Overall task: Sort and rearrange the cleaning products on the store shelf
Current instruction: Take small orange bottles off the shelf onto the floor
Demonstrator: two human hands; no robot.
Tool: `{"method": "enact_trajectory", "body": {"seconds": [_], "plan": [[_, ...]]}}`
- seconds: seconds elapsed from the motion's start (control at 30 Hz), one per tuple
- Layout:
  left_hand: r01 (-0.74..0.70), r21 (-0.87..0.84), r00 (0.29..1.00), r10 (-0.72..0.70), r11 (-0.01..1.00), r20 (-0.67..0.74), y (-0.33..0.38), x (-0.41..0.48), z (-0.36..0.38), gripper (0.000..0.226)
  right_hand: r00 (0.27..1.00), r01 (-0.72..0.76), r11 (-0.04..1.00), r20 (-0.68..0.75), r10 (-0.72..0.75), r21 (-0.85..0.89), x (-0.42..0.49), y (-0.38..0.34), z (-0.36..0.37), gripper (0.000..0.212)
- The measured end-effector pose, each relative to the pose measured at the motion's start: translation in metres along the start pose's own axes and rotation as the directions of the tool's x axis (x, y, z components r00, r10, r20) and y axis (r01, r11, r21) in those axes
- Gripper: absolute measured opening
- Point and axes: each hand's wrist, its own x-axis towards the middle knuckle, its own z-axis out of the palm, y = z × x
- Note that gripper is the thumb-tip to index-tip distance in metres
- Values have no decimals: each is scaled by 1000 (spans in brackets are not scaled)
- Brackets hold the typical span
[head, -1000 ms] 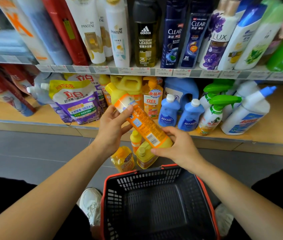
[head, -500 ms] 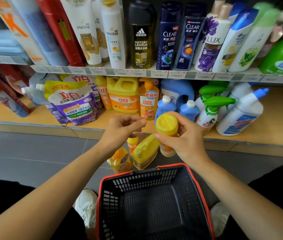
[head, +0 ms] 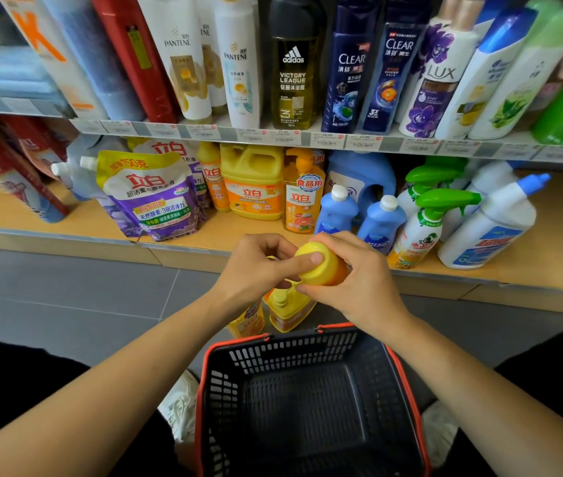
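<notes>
Reaching across, left hand [head: 256, 270] now pinches the yellow bottle [head: 323, 275] right hand [head: 362, 287] holds.

The held bottle [head: 321, 266] is yellow at its near end, orange beyond. The near basket [head: 290, 349] is black lattice, rimmed red-orange. Far left, a pouch [head: 149, 197] is purple and white, topped yellow. The jug [head: 252, 184] is yellow, its label orange. The blue bottles [head: 336, 210] have white caps. The blurred spray bottle [head: 424, 228] seems white with a green trigger.

Single head-worn view.
You are looking forward and down, facing the store shelf [head: 555, 242] at close range.
</notes>
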Motion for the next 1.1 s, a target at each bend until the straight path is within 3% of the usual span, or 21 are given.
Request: {"method": "enact_trajectory", "body": {"seconds": [0.33,0.43,0.57,0.67,0.73,0.8,0.97,1.1], "plan": [[-25,0,997,25,1000,77,-9,-2,-14,17,998,-33,998,44,36,-61,11,5,-7,60],[-47,8,996,46,999,74,-17,-1,-21,12,992,-96,992,85,89,85,18,9,-8,51],[-8,98,987,-8,995,162,-34,-1,-35,21,992,-125,961,48,117,245,27,7,-7,46],[10,333,970,-90,943,226,-53,-1,-44,46,989,-145,908,45,138,394,33,4,-5,43],[38,385,953,-150,922,265,-64,-3,-48,59,985,-166,855,38,169,491,37,3,-2,39],[67,314,946,-160,947,281,-72,-5,-51,56,972,-202,789,23,232,580,41,5,0,36],[176,21,971,-177,984,159,-76,-5,-74,42,899,-328,622,33,437,711,52,19,4,32],[98,-251,983,-132,963,-125,-68,-6,-92,60,857,-394,574,61,512,718,59,33,11,42]]}}
